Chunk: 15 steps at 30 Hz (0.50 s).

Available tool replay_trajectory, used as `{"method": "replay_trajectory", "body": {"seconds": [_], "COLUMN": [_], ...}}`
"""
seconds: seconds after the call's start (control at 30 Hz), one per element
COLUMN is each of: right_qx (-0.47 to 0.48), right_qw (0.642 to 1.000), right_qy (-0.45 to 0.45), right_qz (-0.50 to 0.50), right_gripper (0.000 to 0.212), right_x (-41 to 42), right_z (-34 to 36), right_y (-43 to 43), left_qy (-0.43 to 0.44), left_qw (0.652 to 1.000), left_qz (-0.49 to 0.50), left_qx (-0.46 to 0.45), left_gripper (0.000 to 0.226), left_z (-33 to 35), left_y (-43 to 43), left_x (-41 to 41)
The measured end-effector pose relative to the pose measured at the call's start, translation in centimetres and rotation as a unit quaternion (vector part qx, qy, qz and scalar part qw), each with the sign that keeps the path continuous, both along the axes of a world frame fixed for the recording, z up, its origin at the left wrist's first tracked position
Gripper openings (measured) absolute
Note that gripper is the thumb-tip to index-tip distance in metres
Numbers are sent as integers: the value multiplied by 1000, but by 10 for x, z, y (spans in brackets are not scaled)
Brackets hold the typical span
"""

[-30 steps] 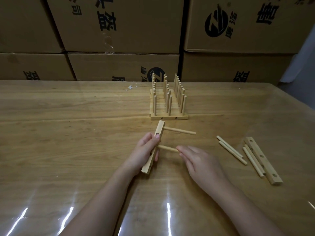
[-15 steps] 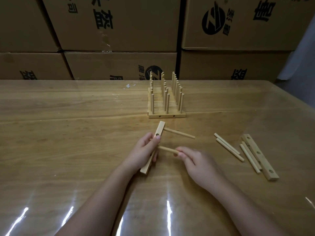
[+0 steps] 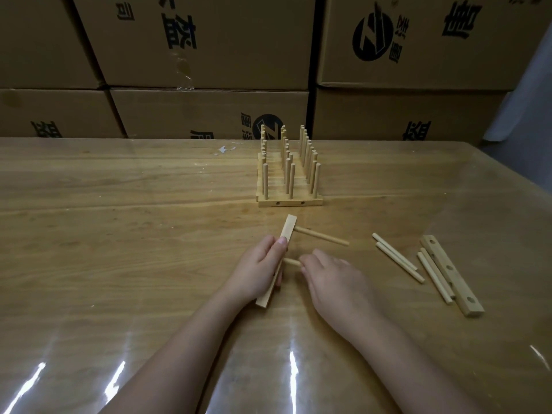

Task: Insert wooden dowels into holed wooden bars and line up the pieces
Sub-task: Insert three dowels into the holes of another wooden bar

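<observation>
The wooden table fills the lower two-thirds of the frame under a clear glossy sheet that throws white glare streaks along the bottom edge. At upper centre stands a rack of bars lined up side by side, dowels upright in rows. A white scrap lies to its upper left. At right, four loose dowels lie slanted in two pairs, the right-hand pair just beside a flat holed bar. At centre a bar on edge, gripped by the left hand, seems to rest its near end on the table.
</observation>
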State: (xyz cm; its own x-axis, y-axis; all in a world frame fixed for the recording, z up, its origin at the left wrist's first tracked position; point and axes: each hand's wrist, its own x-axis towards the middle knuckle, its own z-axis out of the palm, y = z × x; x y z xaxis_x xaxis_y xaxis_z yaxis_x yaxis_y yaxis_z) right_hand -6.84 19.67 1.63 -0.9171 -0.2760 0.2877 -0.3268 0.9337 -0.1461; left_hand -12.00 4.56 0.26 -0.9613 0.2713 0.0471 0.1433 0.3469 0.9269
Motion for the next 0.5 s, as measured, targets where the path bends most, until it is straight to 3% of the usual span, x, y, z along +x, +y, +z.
{"method": "replay_trajectory", "body": {"seconds": [0.1, 0.23, 0.5], "right_qx": [7, -5, -89], "right_qw": [999, 1000, 994], "right_qy": [45, 7, -41], "right_qz": [-7, -27, -41], "right_gripper": [15, 35, 30], "right_x": [0, -2, -3], "right_z": [-1, -9, -12], "right_y": [-6, -4, -1], "left_qy": [16, 42, 54], "left_qw": [999, 997, 992], "left_qz": [6, -3, -16], "left_qx": [-29, -71, -114], "left_gripper": [40, 41, 36], "left_z": [1, 4, 6], "left_y": [2, 4, 5], "left_x": [2, 5, 7]}}
